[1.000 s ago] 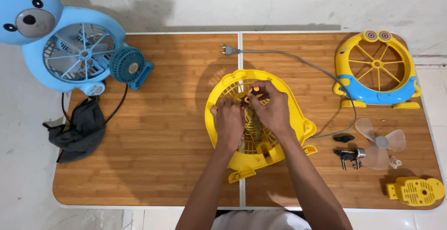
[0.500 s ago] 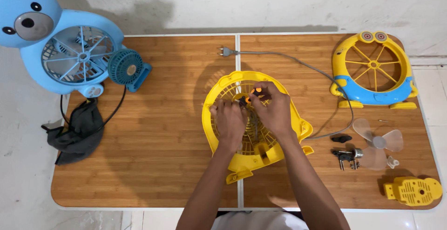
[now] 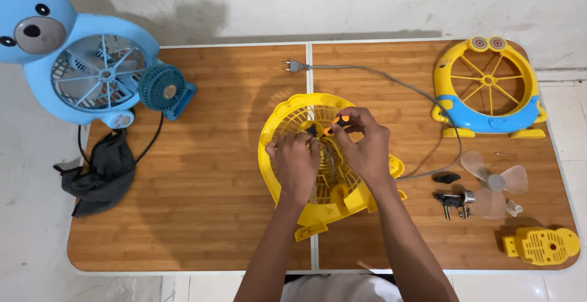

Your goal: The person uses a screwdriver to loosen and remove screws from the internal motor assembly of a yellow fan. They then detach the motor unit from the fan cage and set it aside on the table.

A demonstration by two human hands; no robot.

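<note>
Both hands work over a yellow fan shell (image 3: 287, 124) lying flat at the middle of the wooden table (image 3: 208, 173).

The right hand (image 3: 364, 146) pinches a small orange-and-black tool (image 3: 335, 124) between thumb and fingertips, its tip over the grille. The left hand (image 3: 296, 164) rests curled on the grille beside it; whether it grips anything cannot be told. A grey cord (image 3: 397, 82) runs from the shell's right side up to a plug (image 3: 292, 66) near the far edge. To the right stand a yellow-and-blue front grille (image 3: 489, 88), a clear blade (image 3: 492, 182), small black parts (image 3: 451, 199) and a yellow cover (image 3: 541, 244). At far left are a blue bear fan (image 3: 79, 75), a small blue fan (image 3: 162, 88) and a dark cloth (image 3: 101, 170).
</note>
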